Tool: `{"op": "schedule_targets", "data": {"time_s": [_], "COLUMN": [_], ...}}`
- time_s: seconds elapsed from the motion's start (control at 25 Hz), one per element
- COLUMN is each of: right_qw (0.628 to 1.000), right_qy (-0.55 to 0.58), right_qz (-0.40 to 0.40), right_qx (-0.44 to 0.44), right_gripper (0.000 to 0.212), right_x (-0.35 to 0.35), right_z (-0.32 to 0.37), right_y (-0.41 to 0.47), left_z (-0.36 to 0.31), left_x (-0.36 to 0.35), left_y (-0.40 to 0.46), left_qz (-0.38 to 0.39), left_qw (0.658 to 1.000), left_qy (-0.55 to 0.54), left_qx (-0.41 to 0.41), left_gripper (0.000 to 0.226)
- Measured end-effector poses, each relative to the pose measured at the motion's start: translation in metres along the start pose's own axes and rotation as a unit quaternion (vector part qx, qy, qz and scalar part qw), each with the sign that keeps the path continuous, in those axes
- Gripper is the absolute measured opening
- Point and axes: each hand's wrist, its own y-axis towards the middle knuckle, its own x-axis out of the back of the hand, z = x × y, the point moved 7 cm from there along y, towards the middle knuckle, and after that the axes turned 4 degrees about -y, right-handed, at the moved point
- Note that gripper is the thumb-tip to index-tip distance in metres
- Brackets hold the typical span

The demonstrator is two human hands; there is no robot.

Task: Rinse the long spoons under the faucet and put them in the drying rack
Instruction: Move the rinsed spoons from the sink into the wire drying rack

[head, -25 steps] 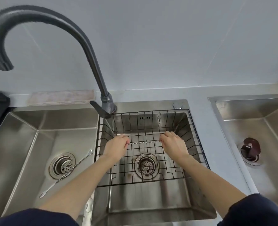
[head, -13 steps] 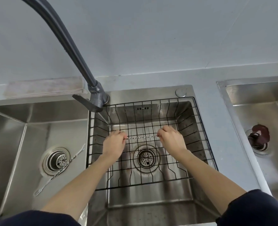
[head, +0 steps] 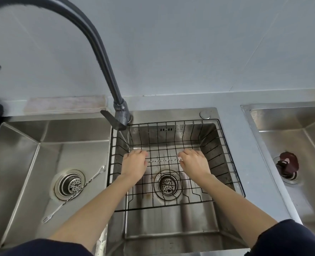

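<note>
Both ends of a twisted spoon (head: 163,160) are hidden inside the closed left hand (head: 134,164) and right hand (head: 194,163), held level over the wire rack (head: 227,154) at frame centre. A second spoon (head: 73,194) lies across the drain (head: 69,184), lower left. The faucet (head: 105,58) is cut off at the upper left.

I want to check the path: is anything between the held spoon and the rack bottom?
Nothing visible. Both hands, left and right, hold the twisted spoon inside the drying rack, only bare wires below.
</note>
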Motion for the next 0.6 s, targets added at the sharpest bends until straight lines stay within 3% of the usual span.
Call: {"op": "schedule_targets", "data": {"time_s": [0.28,0.6], "right_qw": [0.999,0.993], "right_qy": [-0.001,0.025], "right_qz": [-0.041,-0.099], "right_qx": [0.020,0.061], "right_gripper": [0.031,0.037], "right_x": [0.038,0.068], "right_z": [0.043,0.130], "right_y": [-0.026,-0.040], "left_z": [0.004,0.070], "left_x": [0.042,0.082], "left_y": [-0.035,-0.075], "left_qz": [-0.067,-0.095], "left_qw": [0.997,0.995], "left_qy": [-0.012,0.016], "left_qx": [-0.041,-0.039], "left_gripper": [0.034,0.037]}}
